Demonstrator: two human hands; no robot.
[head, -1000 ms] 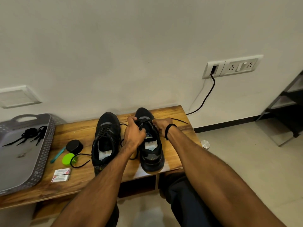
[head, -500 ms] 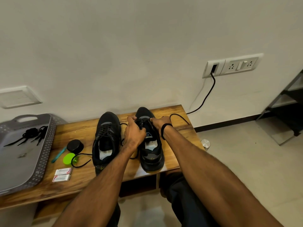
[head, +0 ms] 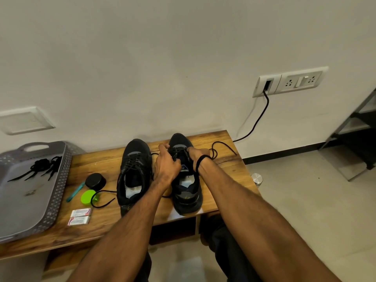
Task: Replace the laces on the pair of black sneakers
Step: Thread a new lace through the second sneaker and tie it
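Observation:
Two black sneakers stand side by side on a wooden bench (head: pixel 230 163), toes toward the wall. The left sneaker (head: pixel 135 171) is laced, and one lace end (head: pixel 101 200) trails off it to the left. Both my hands work at the eyelets of the right sneaker (head: pixel 186 192). My left hand (head: pixel 165 163) grips the lace at the shoe's left side. My right hand (head: pixel 196 153) pinches the lace on the right side. A loose loop of that lace (head: pixel 218 149) lies on the bench to the right.
A grey tray (head: pixel 57 192) at the left holds a bundle of black laces (head: pixel 40 167). On the bench lie a black round lid (head: pixel 95 181), a green cap (head: pixel 87 197), a teal tool (head: pixel 75 191) and two small boxes (head: pixel 79 216). A cable (head: pixel 258 123) hangs from the wall socket.
My right hand has shifted slightly left toward the shoe's eyelets. The loose lace on the right, lying almost straight a second ago, now curls into a bigger loop on the bench.

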